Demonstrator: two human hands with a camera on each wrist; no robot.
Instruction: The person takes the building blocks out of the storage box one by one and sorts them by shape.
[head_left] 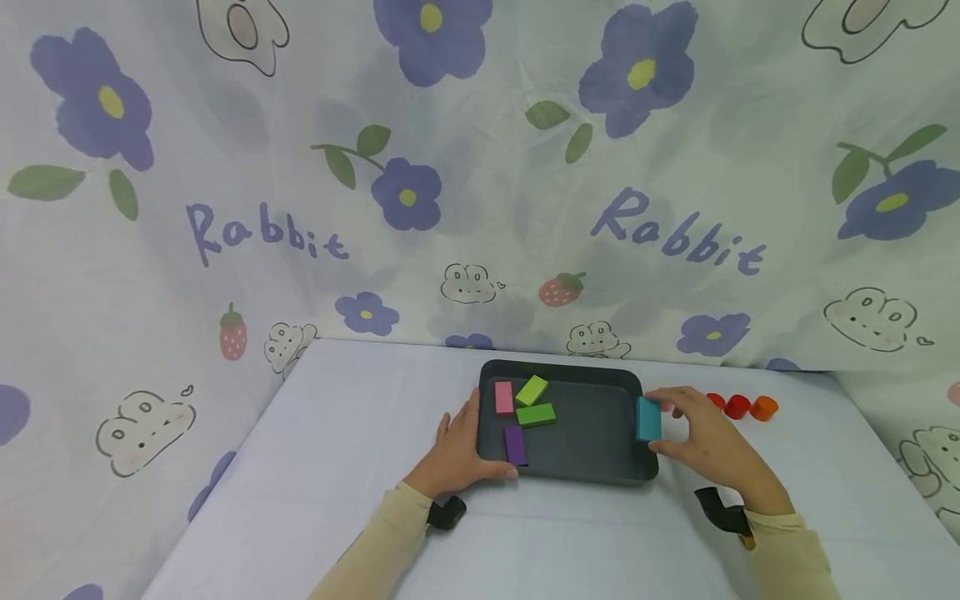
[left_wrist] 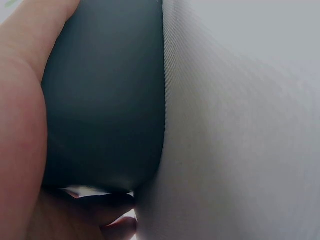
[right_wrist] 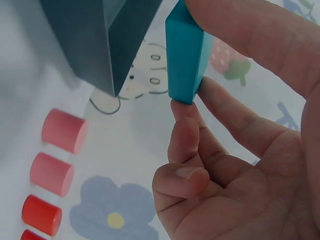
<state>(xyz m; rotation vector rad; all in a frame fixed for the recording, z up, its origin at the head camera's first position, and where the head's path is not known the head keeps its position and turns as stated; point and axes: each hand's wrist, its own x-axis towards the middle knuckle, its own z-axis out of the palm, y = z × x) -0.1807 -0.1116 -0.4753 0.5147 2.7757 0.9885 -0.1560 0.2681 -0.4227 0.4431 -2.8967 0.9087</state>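
Observation:
My right hand (head_left: 708,437) pinches a blue rectangular block (head_left: 648,419) between thumb and fingertips, over the right rim of a dark grey tray (head_left: 592,442). In the right wrist view the block (right_wrist: 186,55) is held upright, apart from the tray wall (right_wrist: 90,40). My left hand (head_left: 457,454) grips the tray's front left corner, thumb along the front and fingers along the left side. Inside the tray lie a pink block (head_left: 503,398), a light green block (head_left: 532,390), a green block (head_left: 536,415) and a purple block (head_left: 515,446), all towards the left.
Right of the tray several small cylinders stand in a row, among them a red cylinder (head_left: 738,407) and an orange cylinder (head_left: 764,408). Pink cylinders (right_wrist: 64,131) show in the right wrist view. A white cloth (head_left: 360,408) covers the table; a printed curtain (head_left: 495,225) hangs behind.

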